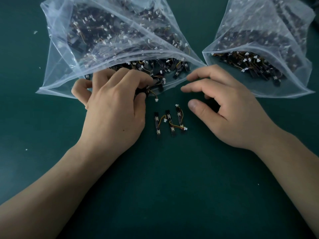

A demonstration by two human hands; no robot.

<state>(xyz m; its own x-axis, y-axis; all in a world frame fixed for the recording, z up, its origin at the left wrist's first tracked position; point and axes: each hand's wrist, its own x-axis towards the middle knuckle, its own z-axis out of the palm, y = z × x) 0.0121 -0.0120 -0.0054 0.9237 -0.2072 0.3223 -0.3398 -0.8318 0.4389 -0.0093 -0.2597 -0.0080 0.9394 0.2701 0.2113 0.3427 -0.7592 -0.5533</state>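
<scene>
A small black circuit strip (146, 89) with coloured wires and a white plug sits at the mouth of the left plastic bag (58, 69), pinched in the curled fingers of the left hand (114, 104). The right hand (229, 111) hovers just beside it, fingers loose, holding nothing. Three similar strips (170, 122) lie on the green table (155, 195) between the hands. A second bag (259, 23) lies to the right.

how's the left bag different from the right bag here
The left bag looks bigger and fuller; the right bag is partly cut off by the frame. The left hand grips a small wired board at the left bag's mouth; no hand reaches into the right bag, and the right hand hovers open between them. Both are clear plastic, open toward the person, full of small black boards.
</scene>
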